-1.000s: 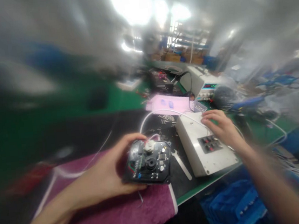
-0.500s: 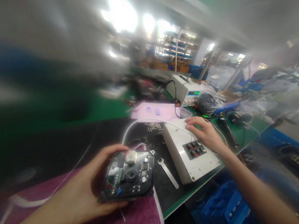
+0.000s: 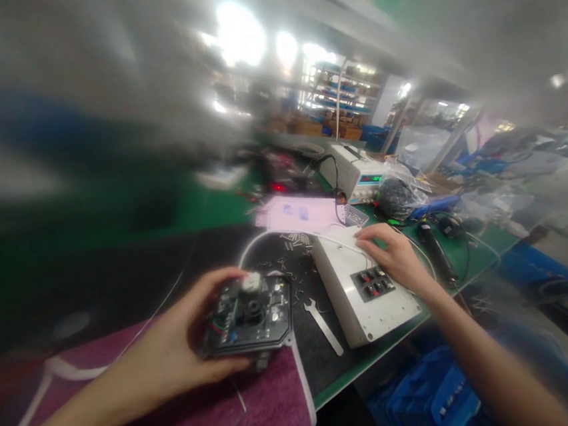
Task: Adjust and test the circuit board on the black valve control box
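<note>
Messy green bench (image 3: 213, 212); left hand (image 3: 209, 327) clamped round the circuit housing (image 3: 254, 318), lower centre. Right hand (image 3: 393, 256), nearer the terminal block (image 3: 372, 283) just below its fingertips, might be pinching, can't tell.

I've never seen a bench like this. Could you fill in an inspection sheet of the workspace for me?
Surface: black mat on a green bench; purple towel near the person.
Job's things: black device with exposed circuitry; white box with red-and-black terminals.
Clutter: wrench, scattered small metal parts, pink sheet.
Left hand: holds the device above the towel.
Right hand: over the white box; grip unclear.
Cables: white cable arches from the device's side to the box; ends unclear.
Surroundings: instrument with lit display, blue crates, blurred shelves.
</note>
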Motion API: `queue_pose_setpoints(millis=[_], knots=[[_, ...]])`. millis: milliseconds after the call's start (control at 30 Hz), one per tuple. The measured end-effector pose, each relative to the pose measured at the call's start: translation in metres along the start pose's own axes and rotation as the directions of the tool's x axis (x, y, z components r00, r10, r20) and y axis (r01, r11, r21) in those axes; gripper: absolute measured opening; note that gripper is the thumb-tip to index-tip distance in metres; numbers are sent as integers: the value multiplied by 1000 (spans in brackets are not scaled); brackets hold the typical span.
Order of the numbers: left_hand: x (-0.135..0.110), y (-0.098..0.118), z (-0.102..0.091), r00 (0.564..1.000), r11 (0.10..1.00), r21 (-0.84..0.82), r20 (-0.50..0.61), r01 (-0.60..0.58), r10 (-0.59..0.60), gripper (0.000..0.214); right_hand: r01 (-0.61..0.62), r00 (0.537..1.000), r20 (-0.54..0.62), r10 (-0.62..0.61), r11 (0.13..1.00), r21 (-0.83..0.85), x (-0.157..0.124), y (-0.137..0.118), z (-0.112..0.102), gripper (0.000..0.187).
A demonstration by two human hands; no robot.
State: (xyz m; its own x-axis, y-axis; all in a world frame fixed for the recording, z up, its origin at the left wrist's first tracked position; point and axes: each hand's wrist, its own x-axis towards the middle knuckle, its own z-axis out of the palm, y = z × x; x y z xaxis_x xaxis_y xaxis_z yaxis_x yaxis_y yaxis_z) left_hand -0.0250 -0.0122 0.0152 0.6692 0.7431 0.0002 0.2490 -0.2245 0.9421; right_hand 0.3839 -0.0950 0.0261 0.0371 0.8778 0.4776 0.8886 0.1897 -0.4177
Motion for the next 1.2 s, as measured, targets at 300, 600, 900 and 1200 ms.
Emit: queue_pose_setpoints(millis=[300, 600, 900, 1200], knots=[[2, -2, -1, 989, 991, -84, 95, -105, 113, 97, -59, 998, 15, 60, 997, -43, -7, 22, -2, 23], [2, -2, 1, 981, 978, -127, 84, -165, 177, 98, -115, 993, 6, 116, 987, -113, -10, 23, -5, 30], [4, -7, 2, 977, 969, -162, 74, -184, 198, 97, -153, 988, 9, 156, 979, -133, -12, 25, -7, 31], [3, -7, 2, 974, 967, -154, 63, -205, 217, 98, -156, 987, 18, 160, 978, -138, -10, 26, -7, 40]])
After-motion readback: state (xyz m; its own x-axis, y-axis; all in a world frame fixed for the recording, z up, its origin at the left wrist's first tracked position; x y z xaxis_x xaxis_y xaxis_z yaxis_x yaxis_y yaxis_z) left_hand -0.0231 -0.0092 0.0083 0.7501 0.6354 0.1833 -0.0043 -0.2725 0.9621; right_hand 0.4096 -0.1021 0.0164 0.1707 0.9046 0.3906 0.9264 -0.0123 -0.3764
